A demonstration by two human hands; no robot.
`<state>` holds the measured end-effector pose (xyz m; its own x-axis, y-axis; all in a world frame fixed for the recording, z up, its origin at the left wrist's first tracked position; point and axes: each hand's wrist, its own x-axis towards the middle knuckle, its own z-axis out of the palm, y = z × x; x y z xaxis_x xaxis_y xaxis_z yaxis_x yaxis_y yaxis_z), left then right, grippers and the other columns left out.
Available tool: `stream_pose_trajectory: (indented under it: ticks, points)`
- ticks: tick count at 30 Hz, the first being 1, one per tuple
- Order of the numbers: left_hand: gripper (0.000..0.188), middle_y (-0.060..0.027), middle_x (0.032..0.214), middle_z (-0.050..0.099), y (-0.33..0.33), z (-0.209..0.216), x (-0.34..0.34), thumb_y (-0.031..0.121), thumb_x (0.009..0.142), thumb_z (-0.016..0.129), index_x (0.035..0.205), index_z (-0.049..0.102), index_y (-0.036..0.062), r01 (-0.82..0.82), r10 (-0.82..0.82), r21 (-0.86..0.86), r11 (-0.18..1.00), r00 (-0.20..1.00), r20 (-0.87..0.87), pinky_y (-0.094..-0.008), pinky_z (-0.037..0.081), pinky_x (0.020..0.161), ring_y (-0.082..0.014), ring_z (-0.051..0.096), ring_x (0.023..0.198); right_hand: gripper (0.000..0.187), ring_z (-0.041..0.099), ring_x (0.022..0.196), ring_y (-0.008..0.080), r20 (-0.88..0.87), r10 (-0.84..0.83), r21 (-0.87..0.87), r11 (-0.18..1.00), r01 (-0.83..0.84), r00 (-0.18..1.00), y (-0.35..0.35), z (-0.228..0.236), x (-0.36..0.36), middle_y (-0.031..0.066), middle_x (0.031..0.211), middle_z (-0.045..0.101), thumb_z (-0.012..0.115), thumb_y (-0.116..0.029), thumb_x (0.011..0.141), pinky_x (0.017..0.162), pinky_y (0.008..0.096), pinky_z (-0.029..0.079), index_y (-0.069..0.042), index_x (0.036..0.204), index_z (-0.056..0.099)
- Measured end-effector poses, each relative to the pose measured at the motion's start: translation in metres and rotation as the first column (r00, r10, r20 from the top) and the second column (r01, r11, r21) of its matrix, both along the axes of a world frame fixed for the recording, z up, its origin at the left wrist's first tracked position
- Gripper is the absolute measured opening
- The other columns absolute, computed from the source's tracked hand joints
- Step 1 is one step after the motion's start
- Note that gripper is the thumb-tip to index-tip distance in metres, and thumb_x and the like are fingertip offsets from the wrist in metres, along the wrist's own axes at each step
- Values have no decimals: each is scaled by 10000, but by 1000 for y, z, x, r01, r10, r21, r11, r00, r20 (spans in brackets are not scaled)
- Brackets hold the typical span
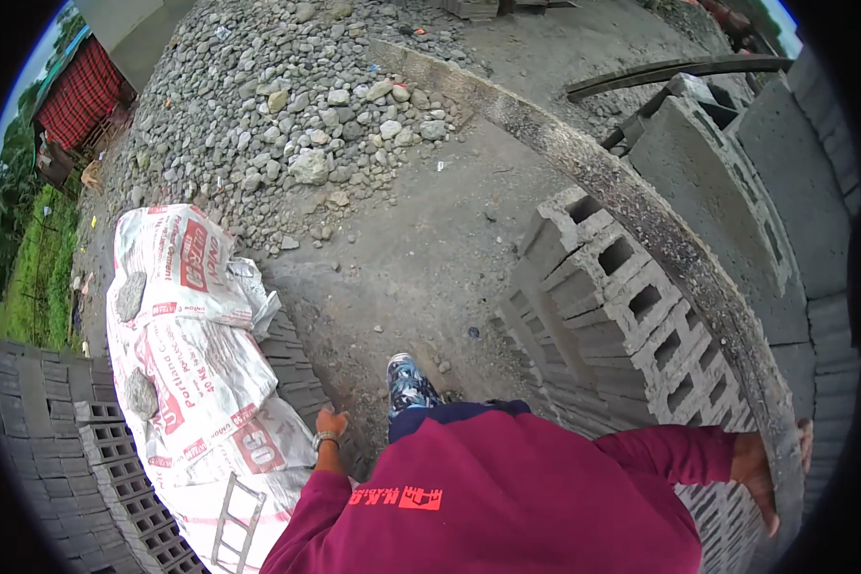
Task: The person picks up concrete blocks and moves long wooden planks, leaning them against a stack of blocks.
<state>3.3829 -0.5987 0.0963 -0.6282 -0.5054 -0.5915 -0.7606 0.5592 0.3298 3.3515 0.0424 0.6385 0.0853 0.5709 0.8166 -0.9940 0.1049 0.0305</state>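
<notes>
My right hand (758, 476), at the end of a maroon sleeve, grips the near end of a long, rough, cement-crusted plank (584, 163), fingers on either side of its edge. The plank runs from there over the hollow concrete blocks (646, 301) stacked on the right and away toward the gravel. Low at my left side is my left hand (331, 424), with a band at its wrist. Its fingers look loosely apart and nothing shows in them. Beside it, white and red cement bags (206, 368) lie on block stacks.
A big gravel heap (306, 105) rises ahead. Bare grey ground (402, 277) lies between the bags and the right-hand stack. Stone-like lumps (141, 392) and a ladder-shaped grey frame (236, 524) rest on the bags. More blocks (129, 478) stand at left; a curved beam (674, 72) lies far right.
</notes>
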Motion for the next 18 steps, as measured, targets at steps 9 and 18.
stream_pose_trajectory:
  ticks: [9, 18]
  points:
    - [454, -165, 941, 680, -208, -46, -253, 386, 898, 488, 992, 661, -23, 331, -303, -25, 943, 890, 341, -456, 515, 684, -344, 656, 879, 1008, 458, 1088, 353, 175, 159, 26, 986, -167, 972, -121, -54, -236, 240, 1062, 506, 887, -587, 459, 1046, 479, 315, 117, 1072, 505]
    - [767, -137, 1239, 580, -130, 195, -860, 607, 855, 564, 1377, 441, 58, 181, 199, 603, 777, 838, -508, -326, 494, 665, -214, 606, 993, 903, 489, 890, 263, 181, -73, 15, 997, 71, 981, -210, -16, -447, 123, 847, 561, 836, -664, 462, 840, 384, 373, 52, 938, 560]
